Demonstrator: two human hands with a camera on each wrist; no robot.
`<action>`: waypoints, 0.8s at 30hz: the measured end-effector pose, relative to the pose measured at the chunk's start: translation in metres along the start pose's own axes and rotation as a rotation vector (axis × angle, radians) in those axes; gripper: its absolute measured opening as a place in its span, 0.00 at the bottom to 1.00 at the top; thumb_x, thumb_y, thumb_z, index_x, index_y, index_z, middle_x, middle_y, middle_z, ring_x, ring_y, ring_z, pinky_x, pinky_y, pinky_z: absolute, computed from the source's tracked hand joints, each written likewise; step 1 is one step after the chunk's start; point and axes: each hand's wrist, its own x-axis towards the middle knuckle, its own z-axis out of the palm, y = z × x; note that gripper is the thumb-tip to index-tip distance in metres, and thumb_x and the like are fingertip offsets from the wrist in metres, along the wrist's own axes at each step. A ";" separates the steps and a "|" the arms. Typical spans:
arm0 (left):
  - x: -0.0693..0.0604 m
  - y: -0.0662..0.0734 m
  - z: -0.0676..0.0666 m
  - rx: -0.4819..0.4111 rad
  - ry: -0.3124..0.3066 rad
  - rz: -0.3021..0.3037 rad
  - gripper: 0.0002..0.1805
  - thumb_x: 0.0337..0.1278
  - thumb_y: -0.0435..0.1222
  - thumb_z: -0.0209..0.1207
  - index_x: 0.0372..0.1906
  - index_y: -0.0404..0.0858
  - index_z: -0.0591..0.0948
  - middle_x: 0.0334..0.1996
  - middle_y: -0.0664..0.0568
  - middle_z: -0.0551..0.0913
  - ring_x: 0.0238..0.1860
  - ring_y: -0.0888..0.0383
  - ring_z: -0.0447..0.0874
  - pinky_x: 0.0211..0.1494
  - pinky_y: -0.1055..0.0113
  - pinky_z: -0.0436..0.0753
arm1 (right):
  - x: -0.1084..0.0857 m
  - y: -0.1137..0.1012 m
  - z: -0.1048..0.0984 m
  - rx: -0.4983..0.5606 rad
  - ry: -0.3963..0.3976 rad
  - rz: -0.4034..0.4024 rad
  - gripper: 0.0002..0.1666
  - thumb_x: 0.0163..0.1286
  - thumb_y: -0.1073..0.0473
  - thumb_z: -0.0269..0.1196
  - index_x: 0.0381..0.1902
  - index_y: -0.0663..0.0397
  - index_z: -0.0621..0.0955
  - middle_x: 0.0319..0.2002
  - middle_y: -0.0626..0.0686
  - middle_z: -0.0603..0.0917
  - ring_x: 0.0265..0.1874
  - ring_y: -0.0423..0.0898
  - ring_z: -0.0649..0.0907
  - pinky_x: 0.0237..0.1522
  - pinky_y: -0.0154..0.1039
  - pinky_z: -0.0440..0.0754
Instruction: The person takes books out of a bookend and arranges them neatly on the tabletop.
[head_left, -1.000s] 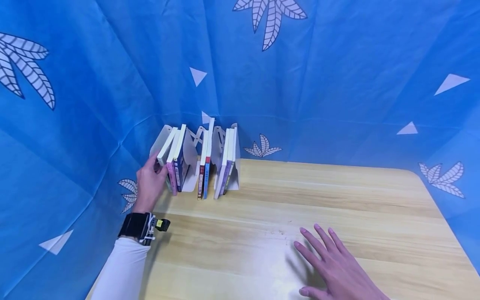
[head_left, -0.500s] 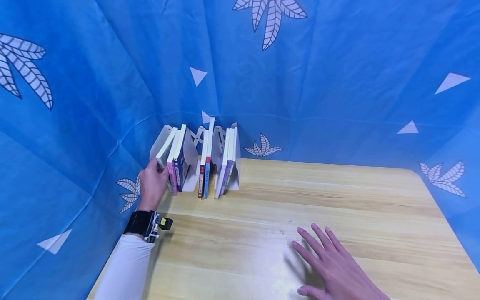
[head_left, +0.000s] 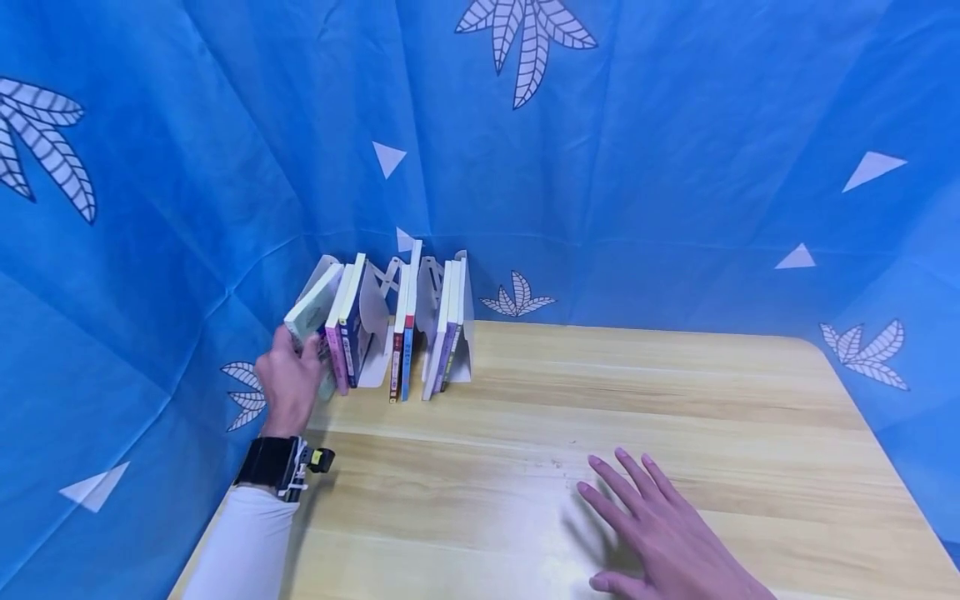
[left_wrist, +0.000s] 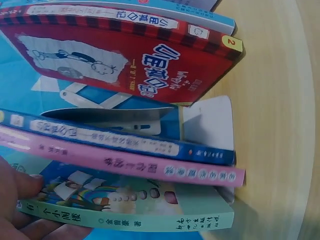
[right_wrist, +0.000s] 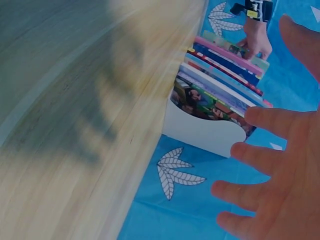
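My left hand [head_left: 288, 375] grips a pale green book [head_left: 313, 307] at the left end of the row, its top tilted left, apart from its neighbour. In the left wrist view the thumb lies on the cover of the green book [left_wrist: 150, 224] and fingers go round its spine. Beside it stand a pink book [left_wrist: 125, 162] and a blue book [left_wrist: 115, 139]. My right hand [head_left: 667, 533] is spread over the table at the lower right, holding nothing; the right wrist view shows its fingers apart.
A white expanding bookend rack [head_left: 375, 321] divides the books. Past its first divider stand a red book [left_wrist: 125, 60] and a blue one, then several more near the white end plate [right_wrist: 205, 127]. Blue patterned cloth [head_left: 525, 183] hangs behind and left of the wooden table [head_left: 450, 500].
The green book has tipped further left and come away from the pink book, with its cover now showing. My left hand has shifted slightly left. The right hand stays spread.
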 end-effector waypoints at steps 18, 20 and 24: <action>-0.027 0.020 -0.064 0.030 0.005 0.003 0.21 0.76 0.40 0.58 0.57 0.25 0.71 0.50 0.23 0.85 0.45 0.24 0.85 0.40 0.31 0.81 | 0.000 -0.002 -0.001 0.031 -0.007 0.036 0.56 0.64 0.19 0.57 0.79 0.45 0.67 0.76 0.59 0.71 0.86 0.48 0.39 0.88 0.45 0.34; -0.031 0.023 -0.071 0.035 -0.010 0.020 0.21 0.76 0.40 0.57 0.58 0.26 0.71 0.51 0.23 0.85 0.46 0.24 0.86 0.40 0.30 0.83 | 0.001 -0.001 -0.002 0.034 -0.007 0.039 0.56 0.63 0.20 0.59 0.79 0.46 0.67 0.76 0.59 0.71 0.86 0.48 0.39 0.88 0.45 0.35; -0.040 0.029 -0.086 0.054 -0.036 0.047 0.21 0.76 0.39 0.57 0.60 0.26 0.70 0.54 0.24 0.84 0.48 0.23 0.86 0.42 0.28 0.85 | 0.001 0.000 -0.005 0.031 -0.008 0.042 0.57 0.63 0.20 0.60 0.79 0.47 0.67 0.76 0.59 0.72 0.86 0.47 0.40 0.88 0.44 0.36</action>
